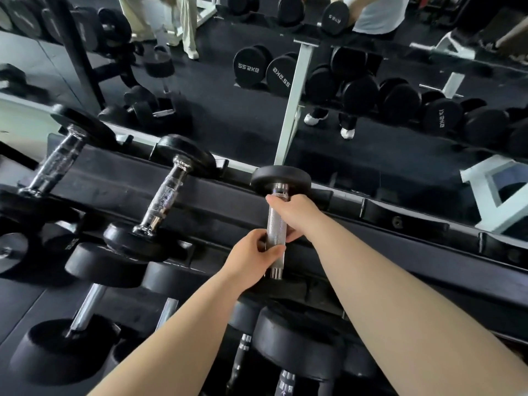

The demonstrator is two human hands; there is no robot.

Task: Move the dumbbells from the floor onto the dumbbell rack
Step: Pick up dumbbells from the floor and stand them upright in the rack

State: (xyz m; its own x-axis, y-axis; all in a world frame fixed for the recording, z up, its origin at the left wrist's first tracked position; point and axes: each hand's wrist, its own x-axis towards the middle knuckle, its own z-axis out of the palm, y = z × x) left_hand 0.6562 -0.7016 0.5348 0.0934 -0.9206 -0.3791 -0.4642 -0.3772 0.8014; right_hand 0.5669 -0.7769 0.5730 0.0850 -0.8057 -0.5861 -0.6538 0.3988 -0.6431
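A black dumbbell [276, 227] with a knurled chrome handle lies across the top tier of the black dumbbell rack [400, 224], its far head against the mirror side. My right hand [294, 215] grips the upper part of the handle. My left hand [254, 255] grips the lower part. The near head is hidden under my left forearm. Two more dumbbells rest on the same tier to the left, one in the middle [163, 195] and one at the far left [60, 158].
A lower tier holds several heavier dumbbells [297, 344] below my arms. Behind the rack a wall mirror [257, 124] reflects more racks, dumbbells, a white bench frame and other people's legs. Empty rack cradles [443, 235] run to the right.
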